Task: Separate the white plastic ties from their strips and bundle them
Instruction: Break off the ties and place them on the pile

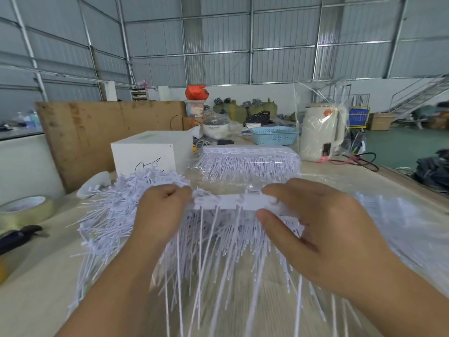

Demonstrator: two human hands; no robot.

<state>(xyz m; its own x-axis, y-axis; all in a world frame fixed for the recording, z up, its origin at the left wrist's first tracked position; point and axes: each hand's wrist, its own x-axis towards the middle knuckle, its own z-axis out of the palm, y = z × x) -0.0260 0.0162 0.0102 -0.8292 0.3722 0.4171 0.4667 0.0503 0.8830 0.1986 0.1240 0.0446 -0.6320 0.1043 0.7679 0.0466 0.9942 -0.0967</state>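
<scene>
Hands grip a white strip of ties above the table: the left hand curls its fingers round one end, the right hand pinches the other end between thumb and fingers, the ties hanging down. Loose ties lie heaped at left. Behind, a wrapped stack of strips sits beside a white box; a tape roll rests far left.

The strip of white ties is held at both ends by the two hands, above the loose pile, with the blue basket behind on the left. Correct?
Not quite. The blue basket sits behind on the right, not the left, as the head view shows. The rest holds: left hand and right hand grip the strip of white ties at its ends, above the loose pile.
</scene>
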